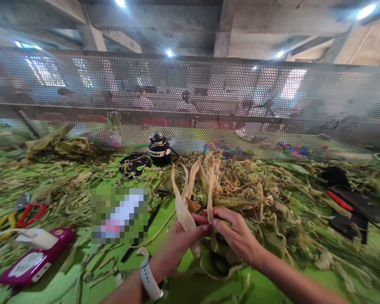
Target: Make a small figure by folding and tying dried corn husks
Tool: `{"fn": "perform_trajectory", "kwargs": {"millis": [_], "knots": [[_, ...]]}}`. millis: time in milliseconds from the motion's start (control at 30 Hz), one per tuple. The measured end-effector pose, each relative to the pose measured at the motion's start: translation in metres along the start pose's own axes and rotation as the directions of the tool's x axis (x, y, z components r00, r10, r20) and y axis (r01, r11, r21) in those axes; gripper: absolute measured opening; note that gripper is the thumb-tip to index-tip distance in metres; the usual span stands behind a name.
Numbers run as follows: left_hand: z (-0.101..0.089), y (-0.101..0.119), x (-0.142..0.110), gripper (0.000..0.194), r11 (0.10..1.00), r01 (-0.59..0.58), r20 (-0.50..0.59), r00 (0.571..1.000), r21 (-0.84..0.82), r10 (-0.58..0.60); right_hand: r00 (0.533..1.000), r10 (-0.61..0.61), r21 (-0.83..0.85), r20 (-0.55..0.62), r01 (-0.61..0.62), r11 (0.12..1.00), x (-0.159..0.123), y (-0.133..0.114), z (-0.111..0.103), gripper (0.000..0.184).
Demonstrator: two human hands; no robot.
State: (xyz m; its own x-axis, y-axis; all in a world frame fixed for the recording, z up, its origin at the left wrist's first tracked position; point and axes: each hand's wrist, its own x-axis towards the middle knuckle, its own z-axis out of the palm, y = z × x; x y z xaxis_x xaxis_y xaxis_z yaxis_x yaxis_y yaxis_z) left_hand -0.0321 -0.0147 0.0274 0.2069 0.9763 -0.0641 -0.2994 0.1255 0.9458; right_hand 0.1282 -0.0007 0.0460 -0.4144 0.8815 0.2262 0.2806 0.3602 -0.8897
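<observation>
My left hand [185, 236], with a white watch on its wrist, is closed around a bunch of pale dried corn husks [184, 211] whose tips fan upward. Close beside it, my right hand [236, 234] pinches a narrow husk strip [210, 190] between thumb and fingers. The fingertips of both hands nearly meet in front of me. Just beyond them lies a heap of dry husks [240, 185]. Below the hands, a loose husk strip curls over the green tabletop [205, 291].
Red and yellow-handled scissors [31, 213] and a purple power strip [39, 257] lie at left. A black bottle [159, 150] stands near the perforated metal partition [190, 84]. Dark tools with a red part [340, 200] rest at right. Husk scraps cover much of the table.
</observation>
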Motion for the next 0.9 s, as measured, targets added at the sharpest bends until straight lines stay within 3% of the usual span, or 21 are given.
{"fn": "perform_trajectory", "kwargs": {"millis": [133,400,600,767,900], "knots": [[-0.0009,-0.0015,-0.0001,0.021,0.998,0.064,-0.006,0.998,-0.008,-0.064,0.998,0.046,-0.010,-0.039,-0.046,0.999,0.0050,0.0032,-0.0043,0.014],[-0.0047,-0.0029,0.0007,0.028,0.997,0.071,0.069,0.995,-0.003,-0.070,0.982,0.186,0.197,0.013,-0.185,0.963,0.0056,0.0013,-0.0048,0.019],[-0.0046,-0.0038,0.0016,0.027,0.999,0.035,0.070,0.997,0.033,-0.038,0.983,0.169,0.132,0.073,-0.178,0.975,0.0035,-0.0012,-0.0058,0.015],[-0.0051,0.0001,-0.0001,0.025,1.000,0.015,0.067,0.998,0.016,-0.016,0.935,0.248,0.462,0.253,-0.342,0.818,0.0045,0.0026,-0.0077,0.021],[-0.0034,0.0032,-0.0026,0.023,0.999,0.001,0.091,0.996,0.040,-0.005,0.911,0.220,0.561,0.347,-0.390,0.730,0.0049,0.0023,-0.0080,0.025]]}}
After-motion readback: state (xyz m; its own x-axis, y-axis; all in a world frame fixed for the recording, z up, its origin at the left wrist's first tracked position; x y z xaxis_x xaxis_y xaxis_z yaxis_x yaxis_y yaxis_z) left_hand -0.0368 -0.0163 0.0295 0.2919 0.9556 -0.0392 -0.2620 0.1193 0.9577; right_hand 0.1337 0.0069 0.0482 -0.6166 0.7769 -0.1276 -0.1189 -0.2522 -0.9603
